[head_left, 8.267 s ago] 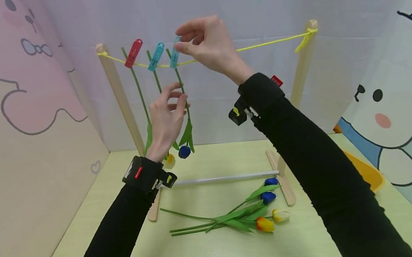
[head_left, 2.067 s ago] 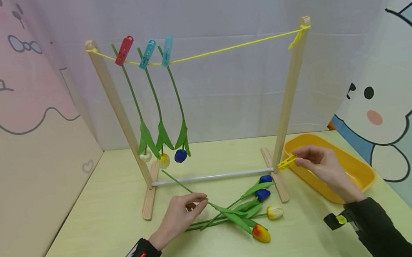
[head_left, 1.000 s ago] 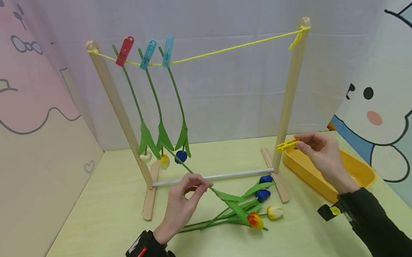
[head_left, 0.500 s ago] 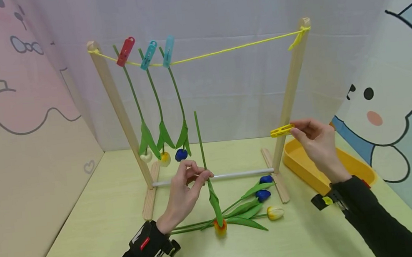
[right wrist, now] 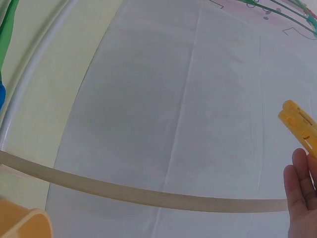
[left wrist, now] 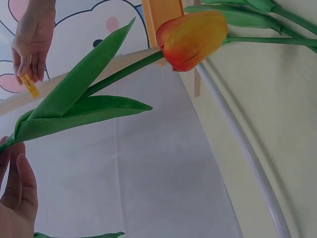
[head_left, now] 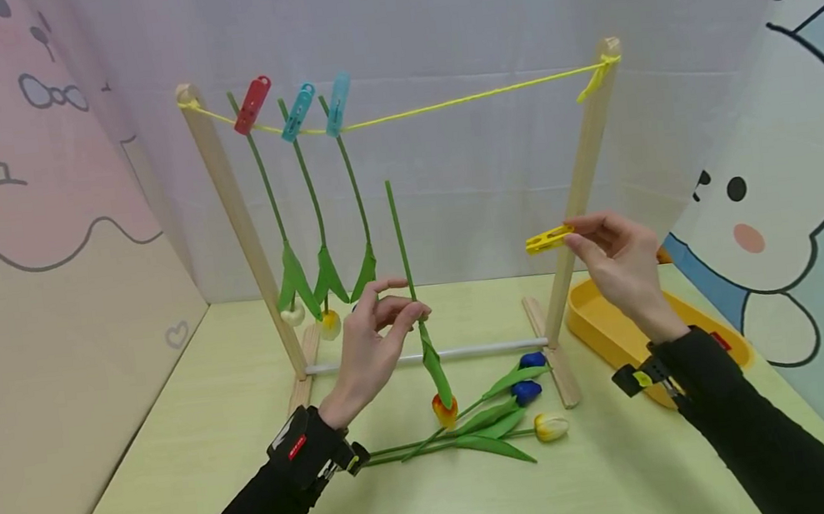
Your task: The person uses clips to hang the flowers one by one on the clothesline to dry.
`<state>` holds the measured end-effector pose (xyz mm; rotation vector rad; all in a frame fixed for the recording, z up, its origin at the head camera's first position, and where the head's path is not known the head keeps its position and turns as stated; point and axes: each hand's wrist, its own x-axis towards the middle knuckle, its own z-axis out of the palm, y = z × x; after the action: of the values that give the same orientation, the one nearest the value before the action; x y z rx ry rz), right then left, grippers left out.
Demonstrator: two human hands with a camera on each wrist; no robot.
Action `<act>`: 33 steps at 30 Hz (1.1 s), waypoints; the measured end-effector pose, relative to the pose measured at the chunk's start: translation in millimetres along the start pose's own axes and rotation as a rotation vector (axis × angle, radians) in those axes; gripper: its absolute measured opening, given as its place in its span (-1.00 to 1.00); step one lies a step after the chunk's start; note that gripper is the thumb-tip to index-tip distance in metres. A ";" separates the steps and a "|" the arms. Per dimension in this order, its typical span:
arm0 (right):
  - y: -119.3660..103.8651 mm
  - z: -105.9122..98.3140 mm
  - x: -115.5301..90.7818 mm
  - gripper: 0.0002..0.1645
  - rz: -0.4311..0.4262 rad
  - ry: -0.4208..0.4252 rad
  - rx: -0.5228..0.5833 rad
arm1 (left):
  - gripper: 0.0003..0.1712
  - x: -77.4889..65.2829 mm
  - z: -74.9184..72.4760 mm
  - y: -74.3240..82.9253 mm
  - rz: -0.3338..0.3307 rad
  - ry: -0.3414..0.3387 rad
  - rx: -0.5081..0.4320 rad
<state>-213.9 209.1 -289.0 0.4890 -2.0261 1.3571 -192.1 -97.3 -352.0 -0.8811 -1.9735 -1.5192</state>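
My left hand (head_left: 379, 340) pinches the green stem of an orange-red tulip (head_left: 445, 412), which hangs bloom down in front of the rack. In the left wrist view the tulip's bloom (left wrist: 193, 39) and two leaves fill the upper part. My right hand (head_left: 620, 269) pinches a yellow clothespin (head_left: 549, 240) before the right post. Three tulips hang upside down from a yellow string (head_left: 471, 97), clipped by a red clothespin (head_left: 253, 105) and two blue clothespins (head_left: 299, 112). The left hand hides most of the blue bloom on the third.
Several tulips lie on the table, among them a white tulip (head_left: 550, 427) and a blue tulip (head_left: 527, 393). A yellow basin (head_left: 601, 329) stands at the right, partly behind the right forearm. Wooden posts (head_left: 234, 217) and a white rod (head_left: 482, 350) form the rack.
The left hand has picked the orange-red tulip up off the pile, raised it and turned it bloom down. The right hand has risen from the basin with the yellow clothespin, moving slightly left.
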 end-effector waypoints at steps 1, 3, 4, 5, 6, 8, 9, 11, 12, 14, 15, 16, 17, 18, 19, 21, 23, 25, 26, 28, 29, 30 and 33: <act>-1.2 0.8 2.0 -0.77 -0.015 0.006 -0.005 | -0.62 2.2 0.0 -1.2 0.006 0.004 0.000; -3.6 2.5 6.5 -0.79 -0.051 0.018 -0.012 | -0.64 6.4 0.4 -4.4 0.028 0.013 0.006; -5.0 3.6 9.0 -0.80 -0.073 0.024 -0.013 | -0.65 8.2 0.6 -6.5 0.043 0.019 0.006; -6.5 4.7 11.6 -0.80 -0.094 0.030 -0.014 | -0.66 9.8 0.8 -8.8 0.056 0.023 0.009; -8.2 5.7 14.1 -0.81 -0.118 0.035 -0.016 | -0.68 11.4 1.0 -10.9 0.067 0.024 0.005; -12.3 8.0 19.5 -0.82 -0.175 0.041 -0.031 | -0.67 14.2 2.9 -25.1 0.108 0.027 -0.022; -14.7 9.0 22.3 -0.82 -0.207 0.041 -0.040 | -0.67 15.7 3.3 -26.9 0.108 0.029 -0.023; -20.2 11.6 28.5 -0.82 -0.268 0.043 -0.058 | -0.67 19.4 3.7 -28.4 0.101 0.035 -0.016; -23.2 13.0 31.7 -0.82 -0.301 0.041 -0.069 | -0.67 21.5 3.6 -28.3 0.089 0.038 -0.011; -29.4 16.0 38.4 -0.83 -0.365 0.038 -0.082 | -0.68 27.0 1.9 -17.0 0.036 0.048 0.027; -32.3 17.9 41.7 -0.83 -0.393 0.040 -0.087 | -0.68 29.5 1.4 -14.8 0.019 0.053 0.038; -35.5 20.1 44.7 -0.84 -0.423 0.043 -0.089 | -0.69 32.0 0.9 -13.3 0.008 0.058 0.050; -38.1 22.0 47.5 -0.84 -0.451 0.045 -0.094 | -0.70 34.7 0.5 -12.2 -0.002 0.063 0.057; -40.1 24.0 50.1 -0.86 -0.471 0.047 -0.096 | -0.69 36.6 0.4 -11.2 -0.015 0.065 0.064; -41.6 25.9 52.7 -0.86 -0.493 0.046 -0.106 | -0.70 38.8 0.3 -10.5 -0.021 0.068 0.068; -44.0 29.6 57.2 -0.88 -0.527 0.045 -0.125 | -0.70 42.9 0.4 -10.2 -0.022 0.072 0.076; -45.5 33.0 61.6 -0.89 -0.548 0.042 -0.139 | -0.69 47.7 0.6 -9.4 -0.010 0.079 0.084; -48.0 35.5 66.2 -0.90 -0.565 0.040 -0.150 | -0.69 52.9 0.7 -7.3 -0.002 0.085 0.090; -49.7 37.0 68.5 -0.91 -0.572 0.045 -0.148 | -0.69 55.6 0.6 -6.3 0.004 0.089 0.095; -52.9 39.5 73.4 -0.91 -0.588 0.050 -0.153 | -0.69 60.9 0.2 -4.8 0.007 0.094 0.100; -54.2 40.5 75.7 -0.91 -0.596 0.051 -0.158 | -0.69 63.4 -0.1 -4.4 0.007 0.096 0.100; -55.4 41.1 77.9 -0.91 -0.607 0.047 -0.167 | -0.69 65.8 -0.4 -4.0 0.004 0.098 0.102; -57.9 42.8 82.8 -0.90 -0.641 0.027 -0.196 | -0.69 72.3 -2.0 -2.9 0.005 0.108 0.111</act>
<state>-250.9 150.6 -203.9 0.9236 -1.7341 0.7641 -242.6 -85.8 -301.4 -0.7421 -1.9552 -1.4099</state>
